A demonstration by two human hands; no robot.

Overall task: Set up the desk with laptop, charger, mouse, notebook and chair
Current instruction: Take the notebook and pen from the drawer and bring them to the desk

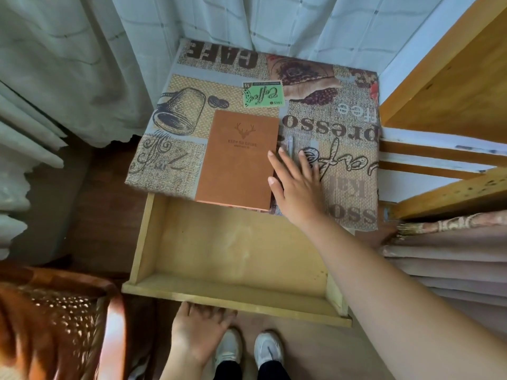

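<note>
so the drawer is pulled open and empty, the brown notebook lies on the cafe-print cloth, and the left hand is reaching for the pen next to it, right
Not quite: it is the right hand over the pen, as the head view shows. The left hand is at the drawer front. The rest holds: drawer open and empty, notebook on the cafe-print cloth.

A brown leather-look notebook (238,157) lies on the coffee-print cloth-covered desk top (348,127), near its front edge. A clear slim pen (290,146) lies just right of it. Below the front edge, a pale wooden drawer (233,253) stands pulled out. An orange woven chair (55,319) stands to the left.
</note>
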